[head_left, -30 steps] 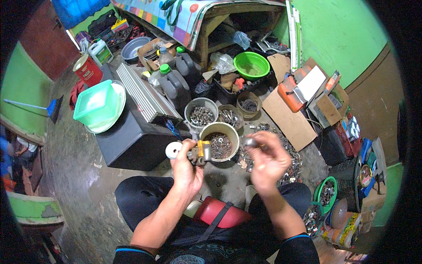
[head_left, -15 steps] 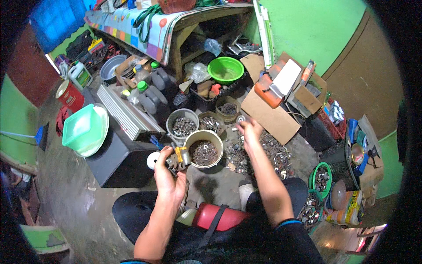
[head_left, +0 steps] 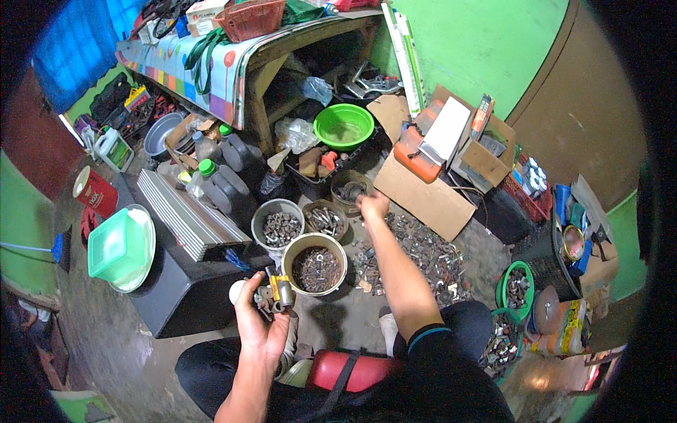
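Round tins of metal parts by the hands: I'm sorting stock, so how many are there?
4: a grey tin, a large tin beside the left hand, a small tin, and one under the right hand. Others may be hidden.

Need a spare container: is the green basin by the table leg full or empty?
Empty: the green basin shows only its bare inside, nothing in it.

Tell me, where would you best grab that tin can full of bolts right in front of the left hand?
Probably by the tin can's outer wall, from the side. It stands upright and open-topped, loaded with metal parts, so a grip around the round body keeps it level. The near side, by the left hand, looks freest; other cans crowd behind it.
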A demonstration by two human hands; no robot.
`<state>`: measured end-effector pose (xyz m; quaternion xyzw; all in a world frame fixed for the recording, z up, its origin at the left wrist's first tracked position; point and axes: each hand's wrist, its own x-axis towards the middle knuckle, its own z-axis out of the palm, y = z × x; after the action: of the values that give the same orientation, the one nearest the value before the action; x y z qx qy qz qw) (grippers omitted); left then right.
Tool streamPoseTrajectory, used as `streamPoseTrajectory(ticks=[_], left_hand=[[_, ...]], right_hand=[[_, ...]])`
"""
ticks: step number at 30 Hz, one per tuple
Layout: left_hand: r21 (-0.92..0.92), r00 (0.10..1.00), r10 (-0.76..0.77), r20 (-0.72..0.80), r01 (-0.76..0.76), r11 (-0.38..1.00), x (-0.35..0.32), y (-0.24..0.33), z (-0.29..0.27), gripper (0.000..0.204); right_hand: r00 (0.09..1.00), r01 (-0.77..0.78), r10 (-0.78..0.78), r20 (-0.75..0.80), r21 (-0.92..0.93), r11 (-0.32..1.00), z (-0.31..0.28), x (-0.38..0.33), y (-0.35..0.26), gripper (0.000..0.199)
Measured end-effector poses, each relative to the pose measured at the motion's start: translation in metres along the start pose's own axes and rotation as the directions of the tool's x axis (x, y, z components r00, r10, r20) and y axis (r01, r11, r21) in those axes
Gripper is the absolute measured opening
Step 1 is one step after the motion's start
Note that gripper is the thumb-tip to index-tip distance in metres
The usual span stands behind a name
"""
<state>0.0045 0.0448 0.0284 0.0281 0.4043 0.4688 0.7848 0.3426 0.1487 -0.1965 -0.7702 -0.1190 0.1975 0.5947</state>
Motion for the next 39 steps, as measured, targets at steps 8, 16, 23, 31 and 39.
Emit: streamPoseTrajectory(ticks=[8,16,23,31,39], left_hand=[[0.009,1.0,-0.017,-0.002,0.017,1.0,-0.002,0.0,0.006,0.019],[0.065,0.998,-0.006,0.06,0.003,0.998,-0.018,-0.004,0.006,0.02],[0.103,0.991,0.061,0.115,-0.073,0.992,-0.025,-0.011,-0.002,0.025],[0.109,0.982,0.13,0.139,-0.146,0.983,-0.035,-0.016,0.004,0.019],[0.164,0.948,0.18,0.263,-0.228,0.96,-0.034,-0.026,0.002,0.019]], right_hand=[[0.913,-0.236,0.178,0.366,0.121,0.964,-0.036,-0.028,-0.051,0.028],[0.684,0.364,-0.334,0.649,0.092,0.927,-0.076,-0.116,-0.237,0.025],[0.553,0.608,-0.509,0.66,0.099,0.788,-0.14,-0.266,-0.208,0.018],[0.128,0.908,-0.731,0.67,0.217,0.358,-0.155,-0.295,-0.21,0.047],[0.213,0.898,-0.712,0.669,0.153,0.413,-0.153,-0.296,-0.186,0.05]])
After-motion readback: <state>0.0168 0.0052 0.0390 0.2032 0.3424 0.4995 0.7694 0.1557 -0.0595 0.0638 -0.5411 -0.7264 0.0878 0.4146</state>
